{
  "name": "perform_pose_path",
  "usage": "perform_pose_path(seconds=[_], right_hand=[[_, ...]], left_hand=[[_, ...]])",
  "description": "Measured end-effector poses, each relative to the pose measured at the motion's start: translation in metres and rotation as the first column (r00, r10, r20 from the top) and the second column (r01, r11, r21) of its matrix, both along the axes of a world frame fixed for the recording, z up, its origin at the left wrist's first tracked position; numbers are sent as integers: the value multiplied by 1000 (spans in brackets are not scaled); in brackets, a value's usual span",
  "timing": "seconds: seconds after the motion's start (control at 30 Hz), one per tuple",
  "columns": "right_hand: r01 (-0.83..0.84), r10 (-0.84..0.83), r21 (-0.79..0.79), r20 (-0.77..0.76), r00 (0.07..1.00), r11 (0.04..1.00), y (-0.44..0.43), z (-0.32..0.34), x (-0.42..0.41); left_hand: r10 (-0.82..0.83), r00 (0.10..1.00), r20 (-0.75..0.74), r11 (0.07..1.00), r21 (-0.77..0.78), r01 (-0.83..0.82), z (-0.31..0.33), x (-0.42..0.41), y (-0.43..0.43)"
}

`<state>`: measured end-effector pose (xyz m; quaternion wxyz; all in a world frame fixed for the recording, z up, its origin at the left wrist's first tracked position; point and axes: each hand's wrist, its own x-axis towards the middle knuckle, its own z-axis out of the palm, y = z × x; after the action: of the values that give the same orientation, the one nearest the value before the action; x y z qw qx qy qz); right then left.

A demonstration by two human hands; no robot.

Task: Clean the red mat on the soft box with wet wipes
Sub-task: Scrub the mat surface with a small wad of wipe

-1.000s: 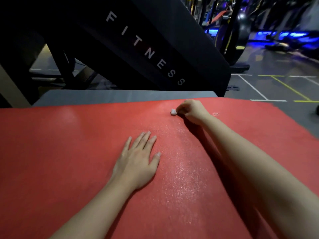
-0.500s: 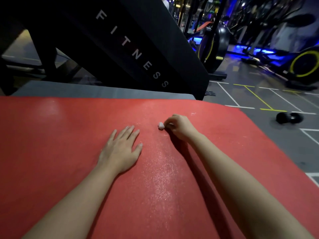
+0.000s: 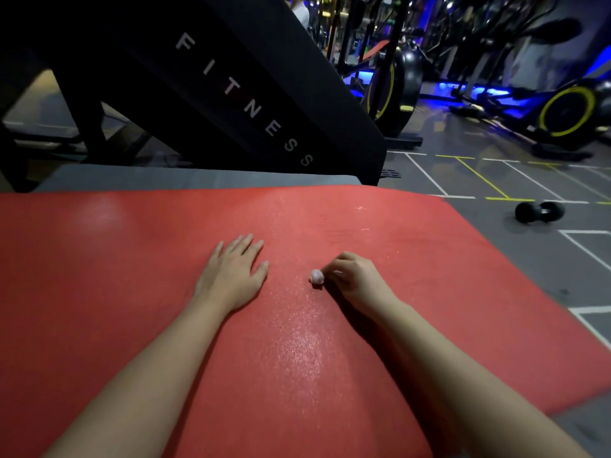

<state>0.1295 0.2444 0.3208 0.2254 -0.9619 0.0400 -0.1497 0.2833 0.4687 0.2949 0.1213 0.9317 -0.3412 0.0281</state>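
Presently we note the right hand (image 3: 355, 278) pinching a balled wet wipe (image 3: 316, 277) against the red mat (image 3: 132, 276), just right of the flat, open, empty left hand (image 3: 233, 272). We advise firm, overlapping strokes.

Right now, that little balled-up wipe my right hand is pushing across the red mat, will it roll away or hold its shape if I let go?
The balled wipe looks small, soft and light, so it would likely squash rather than resist. Its lumpy shape probably stops it rolling far. The red mat glistens wet beside the right hand, so it may slide easily.
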Motion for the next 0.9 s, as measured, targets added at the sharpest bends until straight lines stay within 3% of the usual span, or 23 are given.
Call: perform_pose_path(seconds=[0.27,0.43,0.53,0.73,0.9], right_hand=[[-153,168,116,-138,976,981,37,18,-132],[-41,47,72,-77,996,997,54,13,-148],[32,-31,61,-22,999,998,68,7,-152],[-11,17,85,-62,998,996,92,8,-217],[-24,28,89,-47,999,996,97,9,-240]], left_hand=[[8,994,108,991,-137,7,9,-11,6],[-12,981,194,999,-45,21,20,-32,8],[4,990,141,1000,8,-5,26,-55,10],[14,1000,17,996,-83,-13,9,-85,31],[9,999,32,997,-77,-6,7,-92,33]])
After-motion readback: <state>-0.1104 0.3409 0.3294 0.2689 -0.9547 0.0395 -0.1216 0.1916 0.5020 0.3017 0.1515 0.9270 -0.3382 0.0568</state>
